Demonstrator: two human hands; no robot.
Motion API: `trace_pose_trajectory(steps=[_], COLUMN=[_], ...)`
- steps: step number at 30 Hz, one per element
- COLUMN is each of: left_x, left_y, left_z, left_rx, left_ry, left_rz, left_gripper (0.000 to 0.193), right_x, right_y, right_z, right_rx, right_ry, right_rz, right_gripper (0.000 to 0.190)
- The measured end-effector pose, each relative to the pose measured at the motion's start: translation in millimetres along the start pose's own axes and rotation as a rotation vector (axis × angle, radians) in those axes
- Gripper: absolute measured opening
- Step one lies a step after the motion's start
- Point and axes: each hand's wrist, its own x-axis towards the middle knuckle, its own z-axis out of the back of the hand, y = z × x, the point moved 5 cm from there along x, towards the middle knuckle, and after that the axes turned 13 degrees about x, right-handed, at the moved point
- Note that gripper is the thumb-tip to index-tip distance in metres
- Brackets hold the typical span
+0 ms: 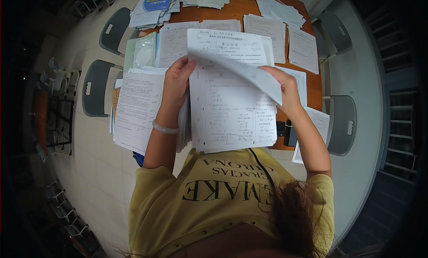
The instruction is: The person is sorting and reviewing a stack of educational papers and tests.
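Note:
My left hand pinches the left edge of a printed paper sheet, its thumb on top. My right hand grips the right side of the same sheet, which curls up and folds over between the hands. Under it lies a stack of printed papers with handwriting, close to my body at the table's near edge. Another stack of printed papers lies left of it, beside my left forearm. The fingers of my right hand are partly hidden behind the sheet.
More paper piles cover the wooden table. A blue booklet tops the far left pile. A clear plastic pouch lies at the left. A dark box is near my right forearm. Grey chairs stand on both sides.

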Motion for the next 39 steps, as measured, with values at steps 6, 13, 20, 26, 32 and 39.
trace_pose_trajectory(steps=[6,13,20,26,32,39], left_x=[-9,4,34,112,205,246], left_y=[-14,-54,-28,51,184,240], left_z=[-4,-49,-173,-317,-383,-412], left_rx=[0.345,0.393,0.594,0.59,0.968,1.223], left_ry=[-0.142,0.04,0.411,0.37,0.249,0.114], left_rz=[-0.208,-0.34,0.147,0.185,0.192,0.073], left_gripper=[0.042,0.044,0.036,0.03,0.035,0.038], right_x=[-2,0,-27,-68,-59,-55], right_y=[-30,-42,-103,-187,-295,-413], right_z=[26,58,144,223,305,339], right_rx=[0.172,0.562,1.188,0.996,0.385,-0.283], right_ry=[-0.291,-0.485,-0.596,-0.634,-0.742,-0.637], right_rz=[-0.384,-0.463,-0.478,-0.591,-0.689,-0.483], right_gripper=[0.022,0.027,0.024,0.019,0.014,0.025])
